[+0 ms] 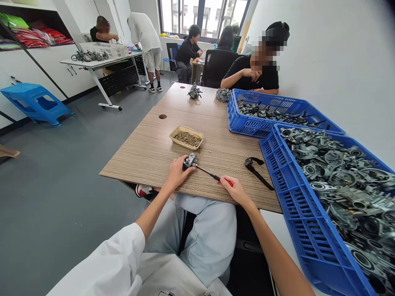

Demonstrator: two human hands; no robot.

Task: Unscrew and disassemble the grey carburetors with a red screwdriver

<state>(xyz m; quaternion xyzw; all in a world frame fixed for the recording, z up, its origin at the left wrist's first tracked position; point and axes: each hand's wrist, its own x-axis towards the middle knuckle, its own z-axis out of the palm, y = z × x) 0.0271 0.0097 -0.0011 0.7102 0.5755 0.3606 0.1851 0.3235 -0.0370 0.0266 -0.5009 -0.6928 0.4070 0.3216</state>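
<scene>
My left hand (178, 172) is closed round a small grey metal carburetor (191, 159) at the near side of the wooden table. My right hand (236, 190) grips the red handle of a screwdriver (207, 172). The screwdriver's thin dark shaft points left, and its tip meets the carburetor's right side, close to a small brass-coloured part. Just beyond my left hand stands a cream tray (173, 142) full of small brass and silver screw-like pieces. One loose brass piece (210, 151) lies to the right of that tray.
Two blue crates (285, 197) (243, 123) of metal parts line the table's right side. A black wristwatch (257, 170) lies beside the nearer one. Another carburetor (194, 91) stands at the far end. Across the table sits a person (247, 74); others work farther back.
</scene>
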